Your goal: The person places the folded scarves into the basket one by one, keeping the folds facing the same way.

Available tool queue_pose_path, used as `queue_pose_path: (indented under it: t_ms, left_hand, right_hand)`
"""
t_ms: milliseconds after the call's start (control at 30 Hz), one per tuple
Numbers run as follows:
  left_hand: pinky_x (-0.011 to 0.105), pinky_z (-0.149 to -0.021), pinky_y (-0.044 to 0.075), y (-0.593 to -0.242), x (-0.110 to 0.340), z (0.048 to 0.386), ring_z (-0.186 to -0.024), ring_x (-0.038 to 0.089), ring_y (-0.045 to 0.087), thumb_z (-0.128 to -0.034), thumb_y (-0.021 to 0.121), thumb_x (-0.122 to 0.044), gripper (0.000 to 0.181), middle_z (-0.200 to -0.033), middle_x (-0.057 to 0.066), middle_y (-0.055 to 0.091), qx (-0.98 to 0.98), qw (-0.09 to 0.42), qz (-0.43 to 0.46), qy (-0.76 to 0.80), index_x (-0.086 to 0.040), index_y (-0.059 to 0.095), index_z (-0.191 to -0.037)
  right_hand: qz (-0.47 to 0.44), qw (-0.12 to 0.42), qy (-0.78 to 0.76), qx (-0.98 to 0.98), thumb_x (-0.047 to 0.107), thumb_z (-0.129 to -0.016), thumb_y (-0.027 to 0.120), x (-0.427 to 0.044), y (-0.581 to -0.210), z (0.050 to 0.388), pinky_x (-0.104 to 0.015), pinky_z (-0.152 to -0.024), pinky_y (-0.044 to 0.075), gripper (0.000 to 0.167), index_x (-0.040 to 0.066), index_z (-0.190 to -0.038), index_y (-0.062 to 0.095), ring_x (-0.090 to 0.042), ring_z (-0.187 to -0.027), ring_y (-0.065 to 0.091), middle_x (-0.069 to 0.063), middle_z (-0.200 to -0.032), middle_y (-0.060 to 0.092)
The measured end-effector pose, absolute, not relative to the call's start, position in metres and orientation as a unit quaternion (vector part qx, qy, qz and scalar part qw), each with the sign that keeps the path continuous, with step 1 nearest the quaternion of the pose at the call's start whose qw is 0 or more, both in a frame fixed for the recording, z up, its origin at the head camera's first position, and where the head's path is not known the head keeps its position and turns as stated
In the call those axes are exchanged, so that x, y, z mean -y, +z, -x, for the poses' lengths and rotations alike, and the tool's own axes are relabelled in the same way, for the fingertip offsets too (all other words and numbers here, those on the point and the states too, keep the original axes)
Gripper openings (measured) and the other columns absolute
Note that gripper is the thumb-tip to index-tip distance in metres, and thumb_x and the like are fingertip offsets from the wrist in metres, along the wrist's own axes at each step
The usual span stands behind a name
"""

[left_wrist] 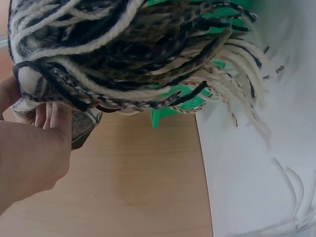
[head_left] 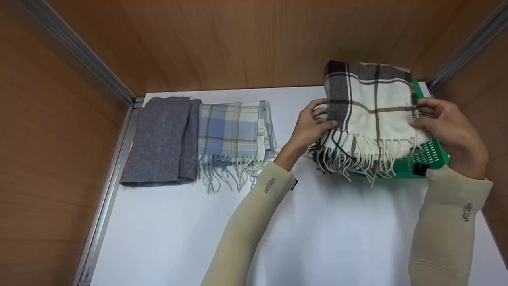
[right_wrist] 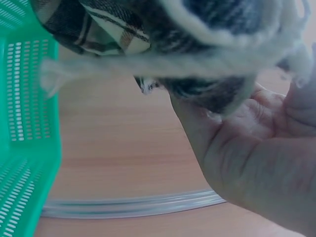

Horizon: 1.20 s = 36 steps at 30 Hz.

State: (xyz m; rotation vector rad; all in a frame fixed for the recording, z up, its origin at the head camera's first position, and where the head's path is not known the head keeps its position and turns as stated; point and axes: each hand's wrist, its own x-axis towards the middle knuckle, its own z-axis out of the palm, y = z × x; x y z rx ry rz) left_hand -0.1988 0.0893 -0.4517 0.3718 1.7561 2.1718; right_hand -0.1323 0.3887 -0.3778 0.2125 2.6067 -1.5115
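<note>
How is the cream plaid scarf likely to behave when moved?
The cream plaid scarf is probably floppy, since its fringe dangles in loose strands. It likely won't slip easily; its weave looks fuzzy. That fringe might also catch on the nearby slotted green basket.

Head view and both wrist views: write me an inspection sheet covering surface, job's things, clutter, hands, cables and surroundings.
Surface: white tabletop.
Job's things: cream-and-dark plaid scarf, folded and fringed, hiding much of the green basket in the head view.
Clutter: nothing seen beyond gray cloth and blue plaid cloth, folded, side by side.
Hands: left hand and right hand grip the scarf's opposite sides.
Cables: nothing seen.
Surroundings: wood-grain panels, metal rail.
</note>
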Motion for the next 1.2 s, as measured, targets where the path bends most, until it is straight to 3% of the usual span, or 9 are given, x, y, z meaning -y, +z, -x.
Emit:
queue_pose_path:
  t_ms: [200,467,633,800,1200]
  left_hand:
    - [0.026,-0.075,0.056,-0.447,-0.096,0.199,-0.087,0.012,0.07,-0.0952,0.069,0.01,0.062,-0.121,0.009,0.07,-0.613,0.159,-0.131,0.763,-0.004,0.05,-0.152]
    - [0.025,-0.072,0.055,-0.444,-0.106,0.2,-0.083,0.012,0.067,-0.0932,0.07,0.011,0.062,-0.12,0.006,0.068,-0.607,0.157,-0.132,0.768,-0.003,0.051,-0.151]
    - [0.025,-0.079,0.057,-0.443,-0.111,0.201,-0.092,0.01,0.068,-0.0945,0.071,0.009,0.063,-0.133,0.011,0.065,-0.608,0.16,-0.137,0.766,-0.004,0.05,-0.152]
    - [0.025,-0.084,0.057,-0.444,-0.117,0.201,-0.102,0.01,0.066,-0.095,0.071,0.007,0.064,-0.143,0.016,0.059,-0.605,0.161,-0.141,0.767,-0.005,0.049,-0.153]
    - [0.024,-0.082,0.058,-0.447,-0.138,0.201,-0.101,0.009,0.069,-0.0951,0.074,0.006,0.065,-0.139,0.013,0.065,-0.605,0.159,-0.139,0.768,-0.009,0.049,-0.154]
  right_hand:
    - [-0.069,0.043,-0.51,-0.856,0.006,-0.106,0.061,-0.394,-0.374,0.129,-0.02,-0.064,0.056,0.023,0.022,-0.123,0.057,-0.002,-0.072,0.063,0.018,-0.096,0.063]
    - [-0.093,0.039,-0.517,-0.85,0.01,-0.106,0.064,-0.4,-0.366,0.127,-0.02,-0.065,0.058,0.022,0.022,-0.122,0.059,-0.002,-0.075,0.066,0.02,-0.096,0.065]
    - [-0.101,0.05,-0.527,-0.842,0.012,-0.106,0.063,-0.404,-0.363,0.127,-0.022,-0.065,0.059,0.023,0.02,-0.126,0.056,-0.004,-0.074,0.068,0.017,-0.098,0.065]
    - [-0.09,0.025,-0.483,-0.871,0.011,-0.106,0.062,-0.41,-0.364,0.127,-0.019,-0.063,0.056,0.019,0.02,-0.122,0.058,-0.002,-0.072,0.064,0.023,-0.095,0.065]
    - [-0.097,0.006,-0.479,-0.873,0.007,-0.105,0.063,-0.425,-0.367,0.127,-0.017,-0.062,0.054,0.022,0.026,-0.116,0.06,0.002,-0.073,0.063,0.029,-0.093,0.064]
